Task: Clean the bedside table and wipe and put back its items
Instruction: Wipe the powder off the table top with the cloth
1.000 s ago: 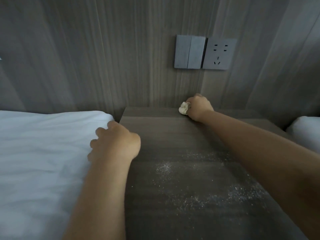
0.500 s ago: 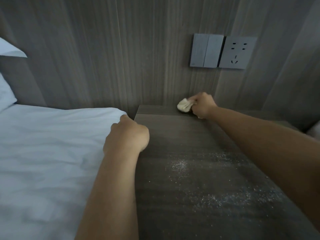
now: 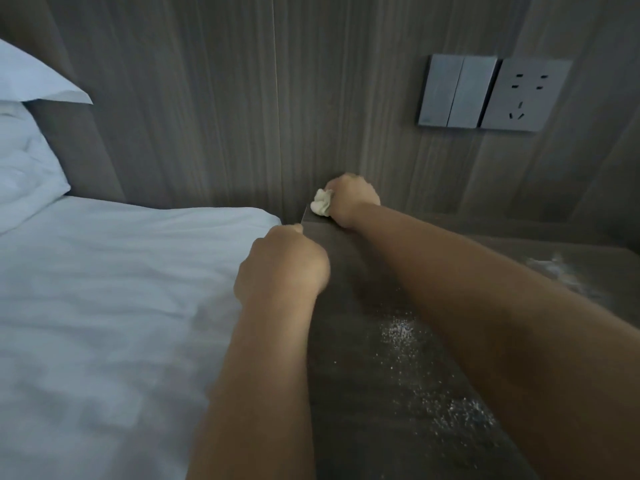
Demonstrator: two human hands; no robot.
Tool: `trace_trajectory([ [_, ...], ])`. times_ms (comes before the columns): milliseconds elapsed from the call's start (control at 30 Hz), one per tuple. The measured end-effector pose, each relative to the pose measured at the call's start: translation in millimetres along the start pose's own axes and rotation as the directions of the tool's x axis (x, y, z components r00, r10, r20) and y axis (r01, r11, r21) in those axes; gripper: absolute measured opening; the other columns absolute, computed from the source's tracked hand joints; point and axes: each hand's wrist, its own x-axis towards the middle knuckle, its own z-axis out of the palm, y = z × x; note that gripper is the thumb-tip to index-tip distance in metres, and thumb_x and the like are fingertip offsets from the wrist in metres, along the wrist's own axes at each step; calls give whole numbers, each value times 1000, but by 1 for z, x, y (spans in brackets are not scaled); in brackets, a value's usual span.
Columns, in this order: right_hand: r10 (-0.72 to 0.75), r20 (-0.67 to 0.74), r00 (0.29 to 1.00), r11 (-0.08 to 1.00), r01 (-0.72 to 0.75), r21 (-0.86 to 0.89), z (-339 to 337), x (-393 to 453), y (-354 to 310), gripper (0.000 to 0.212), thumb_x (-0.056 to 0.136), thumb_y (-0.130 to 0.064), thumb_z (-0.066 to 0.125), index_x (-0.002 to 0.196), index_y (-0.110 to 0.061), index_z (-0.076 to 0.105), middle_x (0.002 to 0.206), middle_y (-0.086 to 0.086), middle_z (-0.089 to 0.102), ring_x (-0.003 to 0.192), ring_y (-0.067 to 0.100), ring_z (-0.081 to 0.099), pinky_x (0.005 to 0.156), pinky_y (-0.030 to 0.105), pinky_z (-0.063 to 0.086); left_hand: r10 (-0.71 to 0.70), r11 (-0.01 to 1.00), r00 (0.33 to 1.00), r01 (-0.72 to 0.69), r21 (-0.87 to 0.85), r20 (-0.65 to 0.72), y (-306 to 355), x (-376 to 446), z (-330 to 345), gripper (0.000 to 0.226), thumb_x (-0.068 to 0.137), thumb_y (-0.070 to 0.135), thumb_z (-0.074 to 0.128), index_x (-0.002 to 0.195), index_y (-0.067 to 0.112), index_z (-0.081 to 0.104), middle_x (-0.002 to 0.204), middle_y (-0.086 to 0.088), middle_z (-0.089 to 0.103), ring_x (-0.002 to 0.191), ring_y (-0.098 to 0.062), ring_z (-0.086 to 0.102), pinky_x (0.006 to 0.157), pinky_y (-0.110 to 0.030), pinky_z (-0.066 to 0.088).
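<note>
Over on the far left a white pillow (image 3: 24, 150) leans up against the wood-grain wall (image 3: 214, 98), and the white bed sheet (image 3: 104, 306) spreads out from it up to the edge of the bedside table (image 3: 363, 410). Your left hand (image 3: 282, 265) sits right on that seam between bed and table, knuckles up and fingers curled under; you cannot tell from this angle whether it has hold of anything, as the fingertips are hidden. Next to it the dark tabletop carries a scatter of white powder (image 3: 405, 334), thickest near the middle and trailing toward the near right edge, with another pale smear (image 3: 561, 268) further right beyond your forearm. Your right hand (image 3: 351, 199) is stretched to the table's back left corner, hard against the wall, with fingers closed tight round a crumpled white tissue (image 3: 321, 201) that pokes out on the hand's left side and touches the tabletop. Higher on the wall to the right you have a grey double switch (image 3: 457, 91) and, just beside it, a grey power socket (image 3: 524, 95)
</note>
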Motion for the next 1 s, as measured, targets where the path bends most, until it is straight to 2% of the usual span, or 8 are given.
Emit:
trace_trajectory([
  [100, -146, 75, 986, 989, 148, -16, 2, -10, 2, 28, 95, -21, 48, 117, -19, 66, 124, 11, 51, 117, 31, 49, 91, 36, 42, -26, 999, 1000, 26, -18, -2, 0, 0, 0, 51, 90, 22, 46, 137, 41, 48, 138, 3, 51, 123, -28, 49, 83, -31, 35],
  [233, -232, 288, 929, 969, 196, 147, -32, -27, 19, 41, 87, 3, 48, 123, -8, 63, 129, 10, 57, 119, 22, 53, 90, 21, 40, -49, 998, 999, 49, -36, 17, 1, 1, -2, 41, 91, 24, 46, 129, 36, 56, 126, 2, 58, 112, -27, 54, 77, -30, 36],
  [367, -36, 45, 998, 981, 27, 194, -57, -13, 40, 40, 89, 2, 49, 124, -9, 64, 126, 10, 63, 116, 20, 58, 85, 16, 39, -48, 998, 999, 48, -37, 9, 3, -2, -1, 43, 93, 26, 42, 134, 34, 52, 131, 1, 56, 118, -29, 52, 80, -31, 35],
  [500, 112, 84, 990, 982, -123, 146, -35, -12, 49, 38, 87, -2, 51, 114, -20, 71, 110, 10, 70, 90, 22, 67, 73, 25, 52, -52, 998, 999, 52, -22, 5, 4, -8, -1, 47, 95, 25, 41, 141, 34, 46, 137, 2, 52, 122, -27, 50, 81, -30, 33],
  [600, -15, 35, 999, 983, 8, 186, -20, -31, 35, 38, 88, -4, 49, 115, -21, 70, 111, 8, 70, 92, 22, 67, 80, 31, 55, -63, 998, 998, 63, -19, 12, 7, -11, -2, 50, 94, 23, 41, 142, 34, 44, 137, 2, 52, 121, -27, 51, 80, -30, 34],
  [800, -268, 218, 938, 959, 238, 156, -46, -77, 38, 40, 85, 5, 51, 117, -13, 69, 117, 4, 68, 102, 11, 62, 77, 11, 44, -61, 998, 998, 62, -27, 29, 7, -10, -5, 49, 95, 23, 42, 143, 35, 42, 140, 1, 50, 124, -27, 49, 81, -29, 32],
  [867, -260, 247, 933, 959, 221, 174, -59, -78, 40, 38, 85, 3, 54, 115, -14, 70, 111, 0, 69, 98, 7, 61, 79, 12, 45, -51, 999, 998, 52, -15, 38, 7, -10, -6, 50, 95, 22, 41, 145, 33, 39, 142, 1, 48, 126, -27, 48, 82, -30, 32],
  [1000, -176, 53, 983, 965, 161, 208, -65, -48, 29, 32, 86, -4, 59, 114, -15, 70, 102, -1, 68, 94, 10, 62, 79, 21, 49, -40, 999, 999, 40, 8, 33, 10, -11, -4, 68, 94, 21, 39, 154, 33, 10, 147, -2, 42, 126, -29, 46, 83, -35, 34],
])
